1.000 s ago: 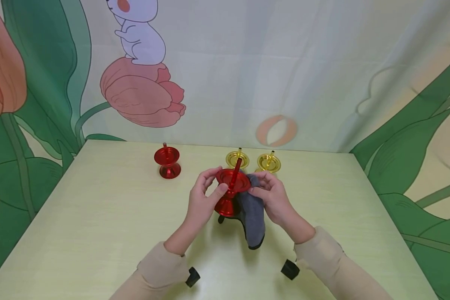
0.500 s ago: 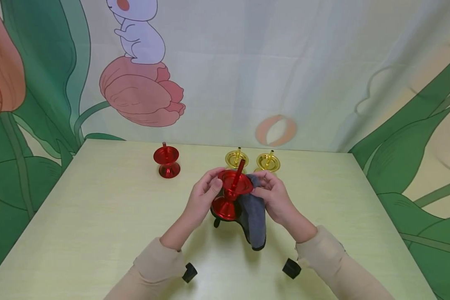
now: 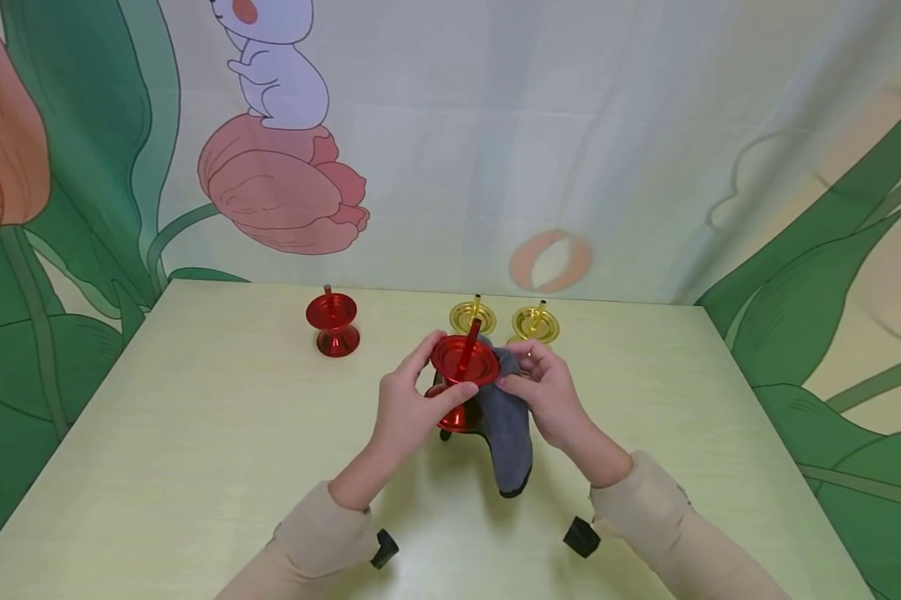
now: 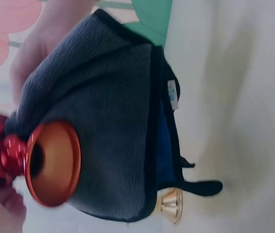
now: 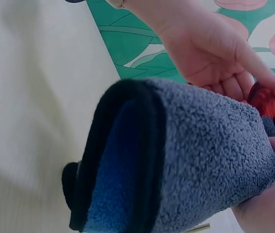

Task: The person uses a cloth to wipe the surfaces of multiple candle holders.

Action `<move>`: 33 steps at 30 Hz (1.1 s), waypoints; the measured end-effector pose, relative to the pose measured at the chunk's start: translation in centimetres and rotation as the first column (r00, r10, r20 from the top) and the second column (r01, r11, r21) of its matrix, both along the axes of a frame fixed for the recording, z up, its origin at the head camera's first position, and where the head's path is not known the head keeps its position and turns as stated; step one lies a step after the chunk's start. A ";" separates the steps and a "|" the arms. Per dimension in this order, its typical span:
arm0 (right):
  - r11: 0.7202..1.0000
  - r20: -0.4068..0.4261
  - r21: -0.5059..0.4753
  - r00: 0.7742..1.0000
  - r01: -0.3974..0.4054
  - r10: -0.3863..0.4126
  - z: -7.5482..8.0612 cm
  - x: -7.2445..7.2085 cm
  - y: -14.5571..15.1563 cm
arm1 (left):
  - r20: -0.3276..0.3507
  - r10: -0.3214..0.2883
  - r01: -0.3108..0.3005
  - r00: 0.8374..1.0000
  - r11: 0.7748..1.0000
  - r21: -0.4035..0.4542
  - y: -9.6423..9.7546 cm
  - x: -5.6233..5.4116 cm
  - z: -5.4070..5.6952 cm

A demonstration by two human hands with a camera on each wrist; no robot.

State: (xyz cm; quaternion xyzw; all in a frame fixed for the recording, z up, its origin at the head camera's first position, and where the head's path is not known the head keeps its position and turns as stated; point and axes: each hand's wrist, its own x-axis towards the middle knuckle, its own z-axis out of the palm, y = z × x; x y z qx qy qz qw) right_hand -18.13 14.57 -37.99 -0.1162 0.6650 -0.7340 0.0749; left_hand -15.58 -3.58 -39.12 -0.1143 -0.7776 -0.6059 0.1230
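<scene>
Above the table, my left hand (image 3: 408, 408) grips a shiny red candle holder (image 3: 465, 362) by the rim of its dish, thumb in front. A thin post stands up from the dish, and the flared hollow foot (image 4: 55, 162) faces the left wrist camera. My right hand (image 3: 548, 387) pinches a grey-blue cleaning cloth (image 3: 508, 446) against the dish's right edge. In the right wrist view the fuzzy cloth (image 5: 215, 155) has a dark border and a blue inner side, and it hides much of the holder. The cloth's lower part hangs down freely.
Another red candle holder (image 3: 333, 321) stands upright at the back left of the pale table (image 3: 217, 467). Two gold candle holders (image 3: 473, 317) stand at the back, just beyond my hands, partly hidden. A printed curtain (image 3: 450, 167) hangs behind the table's far edge.
The red holder tips and turns a little in my left hand, its foot swinging left and then back right. My left thumb shifts along the dish. The right hand with the cloth barely moves.
</scene>
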 end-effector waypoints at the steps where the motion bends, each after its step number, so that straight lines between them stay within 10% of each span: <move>1: 1.000 -0.001 -0.009 1.000 -0.016 0.016 0.0 0.0 0.1 | 0.005 -0.039 0.039 0.999 0.999 0.012 -0.2 -0.1 0.0; 8: 0.983 -0.010 -0.089 0.987 -0.159 0.158 -0.1 -0.1 0.9 | 0.080 -0.328 0.323 0.941 0.944 0.071 -1.8 -0.9 -0.1; 16: 0.999 0.014 -0.030 1.000 -0.025 0.025 -0.5 -0.4 0.8 | 0.001 -0.087 0.087 0.996 0.995 -0.044 -1.3 -0.7 -0.6; 25: 0.993 -0.074 0.090 0.995 0.074 -0.068 -0.6 -0.3 0.2 | -0.062 -0.012 -0.002 0.998 0.974 -0.229 -0.2 -0.2 -0.7; 33: 0.993 -0.091 0.116 0.996 0.025 -0.014 -0.4 -0.1 0.1 | -0.070 0.041 -0.053 0.997 0.981 -0.185 0.1 -0.3 -0.6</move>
